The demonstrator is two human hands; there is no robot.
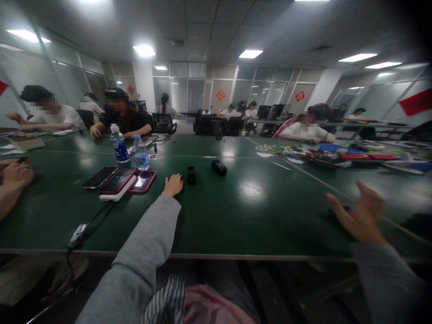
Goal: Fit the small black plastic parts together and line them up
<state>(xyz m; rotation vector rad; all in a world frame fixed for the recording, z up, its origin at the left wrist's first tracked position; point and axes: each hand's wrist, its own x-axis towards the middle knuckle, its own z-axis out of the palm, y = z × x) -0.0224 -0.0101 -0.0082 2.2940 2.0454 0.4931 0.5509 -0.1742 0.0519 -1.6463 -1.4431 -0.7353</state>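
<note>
My left hand (173, 185) rests low over the green table (209, 220), its fingers curled down around a small dark thing that they mostly hide. Just right of those fingertips stands a small black box-shaped device (191, 175). Another black box-shaped device (219, 167) lies farther right, turned at an angle. Out to the right, my right hand (362, 213) is raised, slightly blurred, thumb and fingers spread with nothing between them. Behind it a dark blue object (339, 209) shows in part on the table; its kind is unclear.
Left of my left arm lie several phones, one phone (142, 181) in a pink case, and a cable with a silver connector (78, 235). Two bottles, one blue-labelled bottle (119, 145), stand behind. Wires and tools (357, 155) clutter the far right. Co-workers sit around; another person's hands (16, 173) are at left.
</note>
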